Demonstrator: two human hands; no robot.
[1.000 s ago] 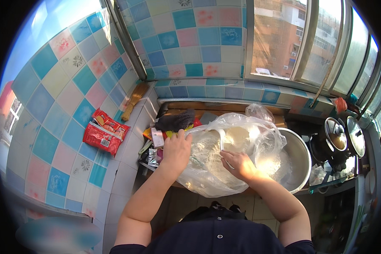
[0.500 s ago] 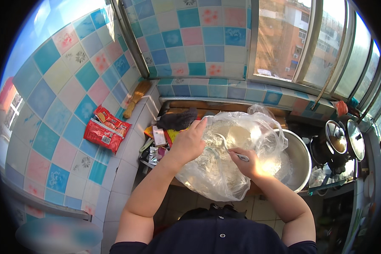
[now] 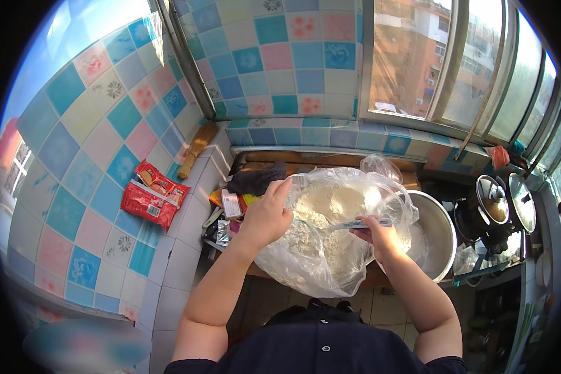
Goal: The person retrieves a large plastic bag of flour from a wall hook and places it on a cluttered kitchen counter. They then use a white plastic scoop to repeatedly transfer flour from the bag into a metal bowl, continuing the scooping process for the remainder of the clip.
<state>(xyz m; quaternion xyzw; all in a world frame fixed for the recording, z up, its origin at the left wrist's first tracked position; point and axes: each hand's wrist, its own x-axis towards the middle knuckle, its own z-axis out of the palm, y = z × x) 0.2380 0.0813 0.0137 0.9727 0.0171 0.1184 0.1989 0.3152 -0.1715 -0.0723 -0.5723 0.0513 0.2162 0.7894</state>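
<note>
A large clear plastic bag point(image 3: 338, 282) of white flour point(image 3: 321, 201) lies wide open in front of me. My left hand point(image 3: 268, 215) is closed on the bag's left rim, with the fingers pointing up and away. My right hand point(image 3: 378, 237) grips the patterned handle of a spoon point(image 3: 360, 224) over the flour. The spoon lies nearly level and points left; its bowl end is down at the flour and hard to make out. To the right, a metal basin point(image 3: 444, 240) stands partly under the bag's edge.
Left of the bag are a dark cloth point(image 3: 255, 179) and several small packets point(image 3: 230, 204). A red packet point(image 3: 153, 196) and a straw brush point(image 3: 197, 149) lie on the tiled ledge point(image 3: 196, 206). At the right, a pot with a glass lid point(image 3: 491, 198) stands on the stove.
My right hand has moved slightly right, and the spoon has turned from steeply slanted to nearly level. My left hand has shifted a little left, still at the bag's rim.
</note>
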